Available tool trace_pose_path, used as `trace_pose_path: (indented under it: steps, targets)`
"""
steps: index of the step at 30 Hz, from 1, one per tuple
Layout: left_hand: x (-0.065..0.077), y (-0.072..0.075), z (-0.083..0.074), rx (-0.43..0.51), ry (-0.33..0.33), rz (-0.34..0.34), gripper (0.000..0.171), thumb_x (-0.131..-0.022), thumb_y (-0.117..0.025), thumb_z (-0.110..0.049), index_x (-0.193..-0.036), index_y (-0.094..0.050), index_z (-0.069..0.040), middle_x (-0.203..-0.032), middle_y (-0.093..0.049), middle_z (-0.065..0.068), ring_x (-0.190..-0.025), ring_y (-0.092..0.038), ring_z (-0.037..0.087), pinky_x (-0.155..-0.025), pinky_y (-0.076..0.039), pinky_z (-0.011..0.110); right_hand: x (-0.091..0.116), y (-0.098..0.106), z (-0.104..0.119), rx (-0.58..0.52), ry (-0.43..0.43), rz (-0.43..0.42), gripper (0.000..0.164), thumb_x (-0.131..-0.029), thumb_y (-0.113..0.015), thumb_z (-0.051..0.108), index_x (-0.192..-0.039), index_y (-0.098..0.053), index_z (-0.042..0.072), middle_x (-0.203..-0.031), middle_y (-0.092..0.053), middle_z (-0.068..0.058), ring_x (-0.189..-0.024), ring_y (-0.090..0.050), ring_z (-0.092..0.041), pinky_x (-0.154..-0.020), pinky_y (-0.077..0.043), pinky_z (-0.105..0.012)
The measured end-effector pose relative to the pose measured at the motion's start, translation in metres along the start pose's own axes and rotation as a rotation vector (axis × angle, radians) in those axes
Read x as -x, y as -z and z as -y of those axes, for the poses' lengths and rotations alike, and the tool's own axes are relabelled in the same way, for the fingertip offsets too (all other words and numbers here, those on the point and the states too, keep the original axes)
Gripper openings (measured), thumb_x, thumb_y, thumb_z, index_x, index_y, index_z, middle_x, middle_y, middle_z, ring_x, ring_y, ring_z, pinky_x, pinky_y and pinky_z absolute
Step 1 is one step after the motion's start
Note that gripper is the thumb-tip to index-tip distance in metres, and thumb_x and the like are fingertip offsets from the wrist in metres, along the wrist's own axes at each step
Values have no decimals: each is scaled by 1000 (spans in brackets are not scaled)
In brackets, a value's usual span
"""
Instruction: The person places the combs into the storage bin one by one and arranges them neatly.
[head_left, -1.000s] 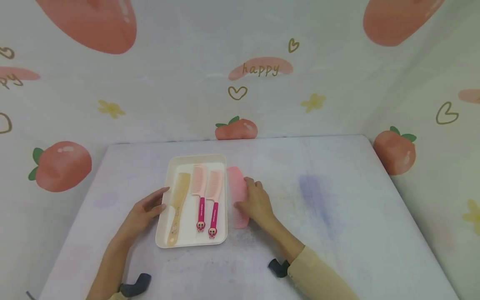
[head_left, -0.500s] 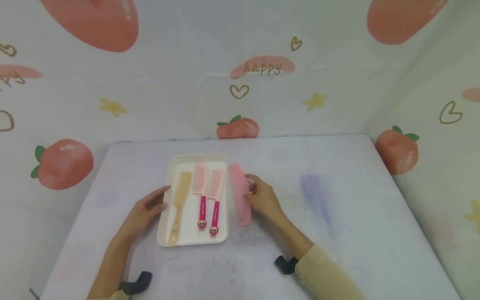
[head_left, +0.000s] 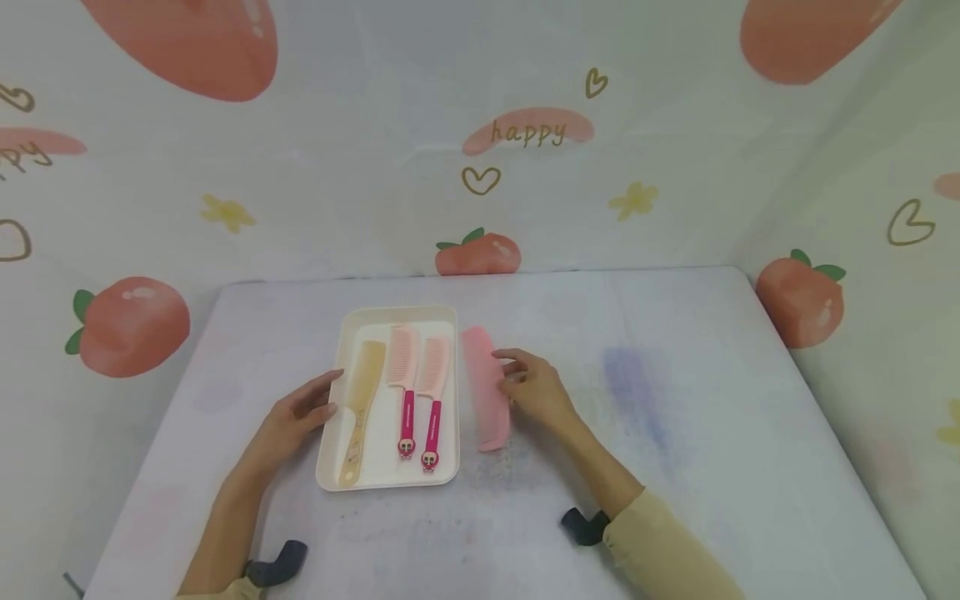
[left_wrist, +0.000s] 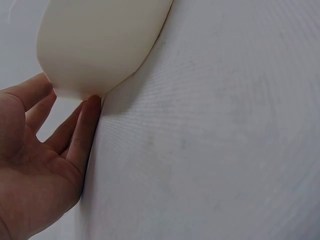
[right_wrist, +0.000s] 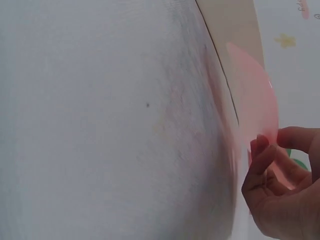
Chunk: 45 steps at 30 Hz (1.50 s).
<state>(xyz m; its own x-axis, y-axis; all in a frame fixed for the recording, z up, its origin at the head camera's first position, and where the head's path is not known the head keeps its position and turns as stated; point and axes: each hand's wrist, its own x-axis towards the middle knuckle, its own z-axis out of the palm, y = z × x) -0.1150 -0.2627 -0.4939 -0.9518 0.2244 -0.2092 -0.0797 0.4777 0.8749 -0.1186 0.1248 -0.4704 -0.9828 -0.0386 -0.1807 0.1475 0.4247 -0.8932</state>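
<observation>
In the head view a pink comb lies just right of a white tray. My right hand pinches the comb's right edge between thumb and fingers; the right wrist view shows the pink comb standing off the table at a tilt. Relaxed fingers of my left hand touch the tray's left side, thumb and fingertips against its outer wall in the left wrist view. Inside the tray lie a yellowish comb and two pale pink combs with magenta handles, one left, one right.
The white table reaches well to the right of the tray, with a faint bluish stain there. Behind it rises a backdrop printed with fruit, hearts and flowers. Dark wrist mounts sit on both forearms.
My right hand has drawn slightly to the right, its thumb now at the comb's right edge instead of across it. The comb has shifted a little right and turned. My left hand stays at the tray.
</observation>
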Motion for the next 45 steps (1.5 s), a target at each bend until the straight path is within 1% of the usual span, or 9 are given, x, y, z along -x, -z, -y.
trace_pose_path:
  steps: [7,14,20,25,29,32,38,42,45]
  targets:
    - [1,0,-1,-10,9,0,62,-97,-65,-36,-151,-43,-18,-155,-41,11,-141,-38,35,-91,-35,7,0,8,0,-43,-3,16,42,-87,-67,5,-128,-65,16,-110,-68,-10,-79,-65,-16,-66,-54,-31]
    - [2,-1,-2,-9,7,0,61,-97,-64,-36,-152,-42,-18,-155,-40,11,-141,-38,35,-91,-35,7,3,11,2,-87,7,17,39,-89,-67,6,-127,-66,15,-112,-66,-11,-78,-64,-19,-69,-57,-39]
    - [2,-1,-2,6,3,2,61,-98,-64,-34,-152,-42,-18,-155,-40,12,-141,-38,36,-91,-36,7,3,11,5,-104,2,1,37,-90,-67,8,-126,-65,16,-112,-66,-9,-82,-67,-21,-70,-58,-35]
    - [2,-1,-3,-5,20,3,62,-97,-65,-37,-152,-42,-20,-154,-42,11,-141,-39,34,-93,-36,11,3,11,11,-139,27,4,36,-90,-69,9,-125,-66,17,-111,-66,-8,-81,-68,-22,-70,-59,-35]
    - [2,0,-2,-1,26,4,62,-97,-64,-38,-152,-42,-21,-154,-42,11,-141,-39,34,-94,-36,13,4,12,18,-182,58,25,37,-89,-70,7,-126,-65,14,-112,-65,-11,-79,-69,-22,-73,-59,-39]
    - [2,0,-1,17,26,5,62,-97,-65,-37,-152,-42,-19,-154,-42,11,-141,-38,34,-93,-35,11,5,10,22,-200,60,43,39,-89,-70,6,-127,-65,13,-113,-65,-12,-79,-69,-22,-74,-59,-42]
    - [3,-1,0,15,21,5,63,-97,-65,-37,-152,-42,-18,-155,-40,11,-142,-37,35,-91,-34,7,6,1,28,-193,22,68,39,-89,-71,8,-127,-65,16,-113,-66,-10,-79,-69,-21,-75,-59,-40]
    - [2,-1,0,16,5,0,61,-97,-64,-36,-152,-42,-18,-156,-39,10,-142,-37,34,-92,-34,6,6,-7,32,-195,36,96,38,-89,-71,7,-126,-64,15,-113,-66,-10,-78,-69,-21,-74,-59,-40]
    - [1,-1,-1,18,-2,-1,61,-97,-64,-35,-152,-42,-18,-156,-39,9,-142,-37,34,-93,-34,6,4,-12,35,-204,57,118,38,-89,-71,6,-125,-64,13,-113,-66,-10,-76,-70,-20,-71,-59,-37]
